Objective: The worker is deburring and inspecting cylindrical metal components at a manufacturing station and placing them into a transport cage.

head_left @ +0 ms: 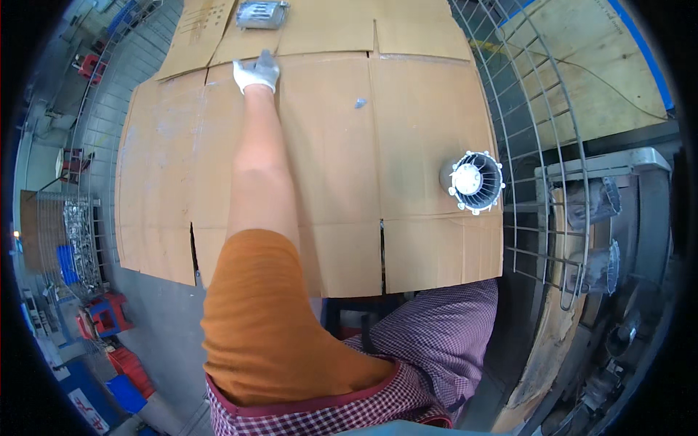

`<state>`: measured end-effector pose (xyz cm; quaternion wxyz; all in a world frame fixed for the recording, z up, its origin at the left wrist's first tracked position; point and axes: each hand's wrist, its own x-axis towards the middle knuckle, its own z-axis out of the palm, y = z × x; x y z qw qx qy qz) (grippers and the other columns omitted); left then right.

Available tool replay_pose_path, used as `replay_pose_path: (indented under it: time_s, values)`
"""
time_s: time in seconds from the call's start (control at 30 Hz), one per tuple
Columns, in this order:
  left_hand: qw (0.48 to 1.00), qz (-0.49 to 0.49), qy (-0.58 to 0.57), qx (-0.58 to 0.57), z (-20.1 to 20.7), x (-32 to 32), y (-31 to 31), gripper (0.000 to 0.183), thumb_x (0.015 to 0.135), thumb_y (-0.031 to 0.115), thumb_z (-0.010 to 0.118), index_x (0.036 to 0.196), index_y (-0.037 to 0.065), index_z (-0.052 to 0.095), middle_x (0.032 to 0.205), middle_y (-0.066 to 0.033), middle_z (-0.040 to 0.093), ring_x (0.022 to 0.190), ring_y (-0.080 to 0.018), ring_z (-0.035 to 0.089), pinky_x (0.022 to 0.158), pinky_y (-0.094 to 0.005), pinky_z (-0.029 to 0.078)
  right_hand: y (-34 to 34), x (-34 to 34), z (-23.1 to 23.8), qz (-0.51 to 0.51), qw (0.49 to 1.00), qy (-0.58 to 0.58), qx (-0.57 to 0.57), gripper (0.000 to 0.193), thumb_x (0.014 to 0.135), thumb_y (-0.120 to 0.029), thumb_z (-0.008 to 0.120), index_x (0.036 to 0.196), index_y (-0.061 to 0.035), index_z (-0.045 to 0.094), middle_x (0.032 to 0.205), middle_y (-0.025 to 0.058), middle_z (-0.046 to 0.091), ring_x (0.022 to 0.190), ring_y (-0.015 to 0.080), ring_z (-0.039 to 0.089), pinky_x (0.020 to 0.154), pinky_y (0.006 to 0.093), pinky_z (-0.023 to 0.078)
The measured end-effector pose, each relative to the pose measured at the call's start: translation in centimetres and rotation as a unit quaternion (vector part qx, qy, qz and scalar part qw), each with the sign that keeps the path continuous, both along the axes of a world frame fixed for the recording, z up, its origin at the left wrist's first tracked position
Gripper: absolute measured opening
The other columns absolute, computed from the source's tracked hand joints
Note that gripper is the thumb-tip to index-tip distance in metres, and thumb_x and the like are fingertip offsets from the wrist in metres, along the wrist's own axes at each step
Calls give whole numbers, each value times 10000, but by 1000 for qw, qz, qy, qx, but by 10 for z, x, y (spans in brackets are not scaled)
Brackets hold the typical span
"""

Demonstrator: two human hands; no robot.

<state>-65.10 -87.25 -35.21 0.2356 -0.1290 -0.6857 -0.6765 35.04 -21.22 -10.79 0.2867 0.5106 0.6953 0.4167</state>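
Observation:
My left hand point(256, 74), in a white glove with grey fingertips, reaches toward the far side of a cardboard-covered table point(327, 145). Its fingers are spread and nothing shows in them. Just beyond the fingertips, apart from them, lies a grey block-shaped part point(262, 14) with slots, seemingly wrapped in clear plastic. Toward the right edge stands a round metal housing point(476, 183), open end up, with thin inner fins, a pale hub and lugs around its rim. A small bluish scrap point(360, 103) rests on the cardboard. My right hand does not show.
A wire mesh panel point(542, 94) rises along the right side. Beyond it are a wooden board point(589, 73) and similar housings point(600, 265) in plastic. Wire mesh point(109, 116) also stands at the left, with red bins point(105, 316) on the floor side.

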Motion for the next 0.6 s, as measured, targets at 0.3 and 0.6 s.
replay_pose_path:
  time_s: [0.3,0.6]
  values:
    - [788,103,-481,370,56,-4,159,434,923,531,502,1119,145,523,988,-37,632,796,-208,607,652,-338,493,-67,-13,0,-109,994,-11,17,311,826,-409,601,804,-111,685,809,111,638,714,285,587,598,413,421]
    - [832,226,-370,347,41,-6,143,146,916,233,603,941,100,548,763,-84,608,566,-221,583,457,-313,438,-89,-6,-31,-157,987,32,-23,322,829,-414,595,838,-105,686,854,116,643,768,285,592,642,407,427]
